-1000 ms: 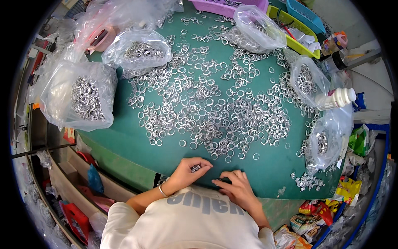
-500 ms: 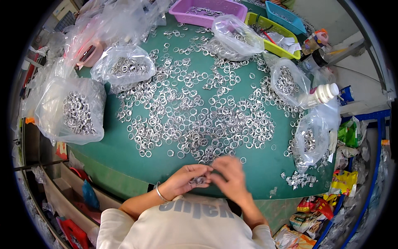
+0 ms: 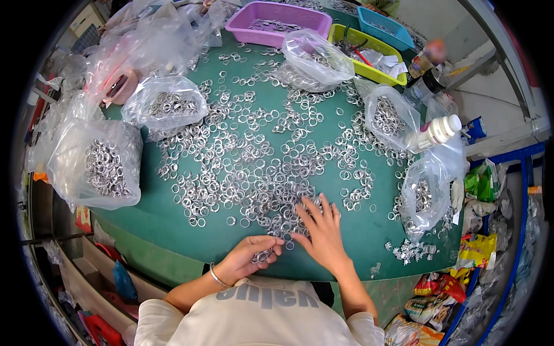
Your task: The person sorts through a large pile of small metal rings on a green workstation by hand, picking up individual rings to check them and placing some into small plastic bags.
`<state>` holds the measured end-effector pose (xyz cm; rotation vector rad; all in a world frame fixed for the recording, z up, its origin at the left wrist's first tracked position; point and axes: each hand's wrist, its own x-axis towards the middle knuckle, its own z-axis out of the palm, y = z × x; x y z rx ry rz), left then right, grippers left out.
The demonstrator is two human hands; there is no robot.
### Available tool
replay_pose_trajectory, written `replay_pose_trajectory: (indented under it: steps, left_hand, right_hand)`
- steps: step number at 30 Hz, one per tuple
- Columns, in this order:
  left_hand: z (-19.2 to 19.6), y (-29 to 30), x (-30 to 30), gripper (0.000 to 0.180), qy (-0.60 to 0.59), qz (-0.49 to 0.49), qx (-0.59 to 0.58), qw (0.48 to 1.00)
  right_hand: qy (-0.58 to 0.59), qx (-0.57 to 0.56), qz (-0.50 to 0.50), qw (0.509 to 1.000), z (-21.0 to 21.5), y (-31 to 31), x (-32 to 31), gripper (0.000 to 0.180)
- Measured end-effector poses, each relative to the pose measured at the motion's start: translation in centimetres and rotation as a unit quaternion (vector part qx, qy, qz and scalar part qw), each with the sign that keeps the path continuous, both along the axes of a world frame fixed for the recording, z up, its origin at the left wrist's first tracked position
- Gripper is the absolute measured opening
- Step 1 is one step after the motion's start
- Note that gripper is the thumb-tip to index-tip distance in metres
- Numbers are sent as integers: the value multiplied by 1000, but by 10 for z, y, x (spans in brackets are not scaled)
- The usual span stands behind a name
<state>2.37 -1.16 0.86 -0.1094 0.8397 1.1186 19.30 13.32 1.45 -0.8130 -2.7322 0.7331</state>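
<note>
A green-topped work surface [image 3: 173, 216] fills the middle of the view, strewn almost edge to edge with small silvery metal rings [image 3: 254, 173] lying flat, thickest in a band across the centre. Clear plastic bags stuffed with more rings sit around the rim: a large one at the left edge [image 3: 98, 164], another just behind it [image 3: 170, 104], one at the far side [image 3: 314, 57], and two on the right [image 3: 389, 115] [image 3: 424, 196]. Along the far edge stand a purple plastic tray [image 3: 277, 20], a yellow-green tray [image 3: 369, 49] and a blue tray [image 3: 386, 26]. A white plastic bottle [image 3: 435, 131] lies tilted at the right rim, near a dark bottle [image 3: 427, 86]. Crumpled wrappers and bags litter the floor to the right [image 3: 479, 242], beside a blue metal frame [image 3: 508, 155].

The left hand [image 3: 248, 259], with a thin bracelet at the wrist, is curled at the near edge, its fingers closed around a small bunch of rings [image 3: 264, 255]. The right hand [image 3: 320, 230] lies palm down on the loose rings, fingers [image 3: 311, 210] spread apart, touching the near fringe of the pile.

Half a second ago both hands met at the near edge, working the bunch together; the right hand has since left it and reached forward into the pile. The left hand has stayed in place with its bunch.
</note>
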Motion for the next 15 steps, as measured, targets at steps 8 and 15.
replay_pose_trajectory:
  steps: [8, 15]
  left_hand:
    - [8, -10, 2, 28, 118, 10, 38, 992]
    - [6, -17, 4, 30, 100, 41, 44, 993]
  right_hand:
    - [48, 20, 27, 998, 2, -9, 31, 28]
    - [118, 42, -174, 977, 6, 4, 28, 17]
